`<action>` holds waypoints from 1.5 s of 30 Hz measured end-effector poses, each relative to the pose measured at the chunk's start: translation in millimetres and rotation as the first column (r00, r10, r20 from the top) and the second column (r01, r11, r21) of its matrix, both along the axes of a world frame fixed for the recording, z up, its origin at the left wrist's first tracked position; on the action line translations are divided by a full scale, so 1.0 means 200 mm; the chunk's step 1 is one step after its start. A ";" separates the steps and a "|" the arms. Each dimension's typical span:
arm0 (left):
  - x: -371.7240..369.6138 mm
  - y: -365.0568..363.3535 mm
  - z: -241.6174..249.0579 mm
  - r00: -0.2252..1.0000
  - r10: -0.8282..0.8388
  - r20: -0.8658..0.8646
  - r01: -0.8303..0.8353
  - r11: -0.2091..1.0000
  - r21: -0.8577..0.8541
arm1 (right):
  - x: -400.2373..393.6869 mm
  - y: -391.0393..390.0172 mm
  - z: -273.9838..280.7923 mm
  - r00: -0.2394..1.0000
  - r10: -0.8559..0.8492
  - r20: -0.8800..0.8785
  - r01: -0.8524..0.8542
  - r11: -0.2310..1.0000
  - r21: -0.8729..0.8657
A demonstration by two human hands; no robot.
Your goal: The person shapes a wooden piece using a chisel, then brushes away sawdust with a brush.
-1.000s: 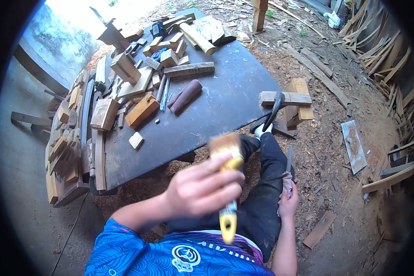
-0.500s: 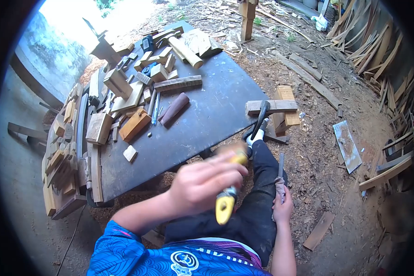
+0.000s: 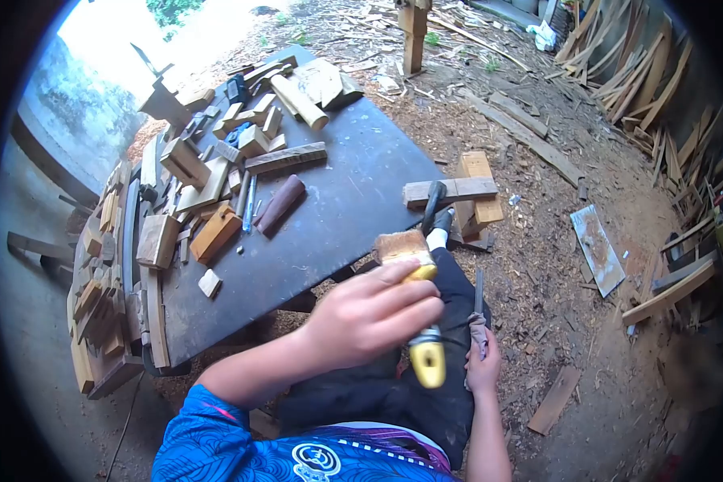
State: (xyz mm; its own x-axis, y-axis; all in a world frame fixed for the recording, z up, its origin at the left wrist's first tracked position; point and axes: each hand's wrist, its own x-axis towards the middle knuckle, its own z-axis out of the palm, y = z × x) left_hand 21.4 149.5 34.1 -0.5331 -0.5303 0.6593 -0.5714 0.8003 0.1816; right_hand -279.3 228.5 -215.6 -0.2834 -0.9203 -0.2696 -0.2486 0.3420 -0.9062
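My left hand is raised over my lap, its fingers wrapped round a brush with a yellow handle that points down. The brush's brown bristles are at the upper end, beyond my fingertips. Lower right, by my thigh, my right hand is closed on a narrow metal tool, whose lower part is wrapped in greyish cloth and whose blade points up. Past the bristles, a wood piece lies across a lighter wooden block, with a dark curved bar over its left end.
A dark tabletop bears wood blocks, a purple-brown cylinder and a pale round bar. Wood strips lean at the right. A wooden post stands ahead. Shavings and a whitish board lie on the ground.
My left hand and the brush have moved a little to the right, and the bristles show more sharply. The table and blocks have shifted left in view. Both hands keep their holds.
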 end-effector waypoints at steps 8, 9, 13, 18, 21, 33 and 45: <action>0.17 -0.25 -0.06 0.980 0.037 -0.195 0.001 0.982 0.189 | 0.01 -0.04 0.02 0.999 0.010 -0.037 -0.009 0.999 0.037; 0.13 -0.17 -0.05 0.994 -0.009 -0.105 0.023 0.990 0.141 | 0.01 -0.04 0.03 1.000 0.015 -0.020 -0.015 1.000 0.026; 0.13 -0.03 0.06 0.958 -0.196 -0.211 0.247 0.935 0.252 | 0.02 -0.02 0.04 1.000 0.000 0.000 0.000 1.000 0.019; 0.24 -0.22 -0.01 0.980 -0.112 -0.164 0.144 0.971 0.193 | 0.01 -0.02 -0.01 1.000 0.028 -0.015 -0.028 1.000 0.010; 0.25 -0.14 0.05 0.967 -0.250 0.038 0.239 0.953 0.184 | 0.01 -0.02 0.03 1.000 0.024 -0.014 -0.024 1.000 0.012; 0.21 -0.90 -0.05 0.983 -0.106 -0.148 0.126 0.983 0.133 | 0.03 -0.03 0.03 1.000 -0.002 -0.023 0.003 1.000 0.028; 0.54 -0.40 0.11 0.993 0.106 -0.047 -0.088 0.953 0.289 | 0.00 -0.04 -0.03 0.999 -0.007 0.040 0.006 1.000 0.019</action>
